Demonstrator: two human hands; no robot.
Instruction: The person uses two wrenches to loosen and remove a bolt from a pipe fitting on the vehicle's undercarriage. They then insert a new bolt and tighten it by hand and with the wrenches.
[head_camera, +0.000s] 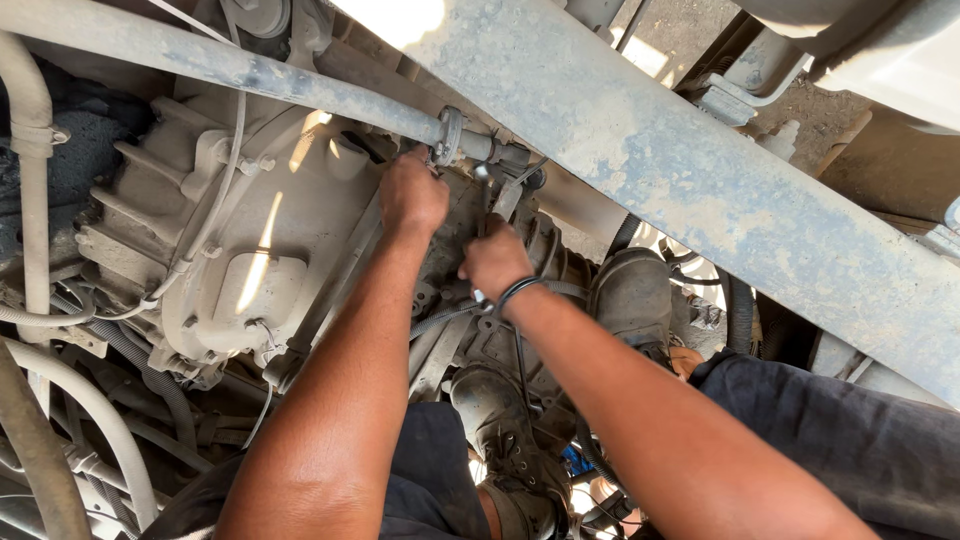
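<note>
— What's going on under that vehicle, seen from the head camera?

— Both arms reach up. The left hand (412, 195) is curled against the dusty pipe (250, 68), right at its clamp (449, 135), at the top edge of the gearbox (260, 230).

— And the other?

— The right hand (494, 262) is clamped around a wrench (485, 195), which stands nearly upright just below the clamp. There's a black band (517, 291) on that wrist. The hands are close together but apart.

— Anything else?

— A big grey beam (700, 170) crosses overhead, and dusty boots (630, 295) show beneath.
</note>
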